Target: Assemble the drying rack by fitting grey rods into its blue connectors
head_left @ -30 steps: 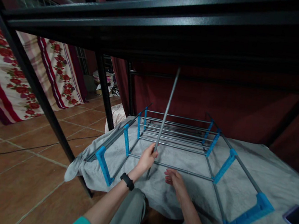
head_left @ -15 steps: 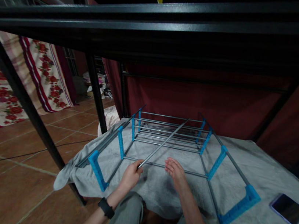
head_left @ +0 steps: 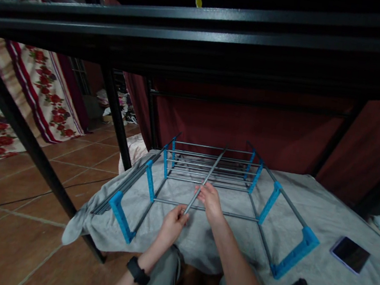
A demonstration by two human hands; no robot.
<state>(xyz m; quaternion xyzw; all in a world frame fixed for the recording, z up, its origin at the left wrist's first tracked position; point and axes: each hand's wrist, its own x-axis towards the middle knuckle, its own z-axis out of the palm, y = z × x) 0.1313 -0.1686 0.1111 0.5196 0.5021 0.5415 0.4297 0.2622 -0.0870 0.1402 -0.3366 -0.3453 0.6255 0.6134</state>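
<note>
My left hand (head_left: pixel 174 219) is closed around the near end of a grey metal rod (head_left: pixel 212 169), thumb on top. My right hand (head_left: pixel 210 201) grips the same rod a bit further up, fingertips pinched on it; I can't tell how far the fingers wrap. The hands are near each other but not touching.

The rod runs away from me at a low tilt. Its far end sits over the back section of the rack frame (head_left: pixel 236 215), near the middle. I can't tell if the far tip touches the rack rods.

The rack frame lies flat on the bed and is made of thin grey bars joined by blue plastic connectors (head_left: pixel 122 216). Its back section is a dense grid of bars. The front sections are open rectangles. My hands are over the front cross bar.

A grey sheet (head_left: pixel 324 213) covers the bed under the rack. A phone (head_left: pixel 350 254) lies face up on the sheet, to the right and well apart from the rack. There is a black watch (head_left: pixel 138 271) on my left wrist.

The black bunk rail (head_left: pixel 206 27) crosses overhead, with a black post (head_left: pixel 114 113) at left. Brown tiled floor (head_left: pixel 24 213) is on the left, and a floral blanket (head_left: pixel 42 88) hangs beyond it. My knees in grey trousers are at the bottom edge.
</note>
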